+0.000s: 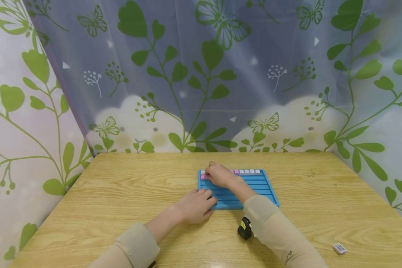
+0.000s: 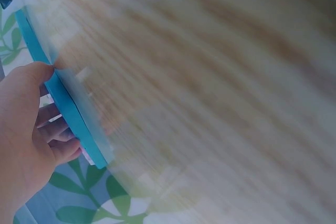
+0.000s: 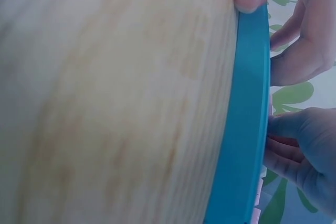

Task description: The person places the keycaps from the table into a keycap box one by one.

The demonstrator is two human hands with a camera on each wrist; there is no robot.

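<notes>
A blue tray (image 1: 252, 191) with several ridged rows lies on the table; small white and pink tiles (image 1: 249, 172) line its far row. My left hand (image 1: 195, 206) holds the near left corner, its thumb (image 2: 43, 71) against the front wall. Over the far left end bends my right hand (image 1: 221, 175), next to a pink tile (image 1: 204, 177) in the second row. In the right wrist view, the right hand's fingers (image 3: 283, 153) are drawn together at a small tile, with their tips mostly hidden behind the tray wall (image 3: 241, 103).
One loose tile (image 1: 339, 248) lies at the table's front right. A black wrist camera (image 1: 244, 229) hangs under the right sleeve. Behind the wooden table (image 1: 137, 175) stands a curtain (image 1: 187, 74) printed with leaves and butterflies.
</notes>
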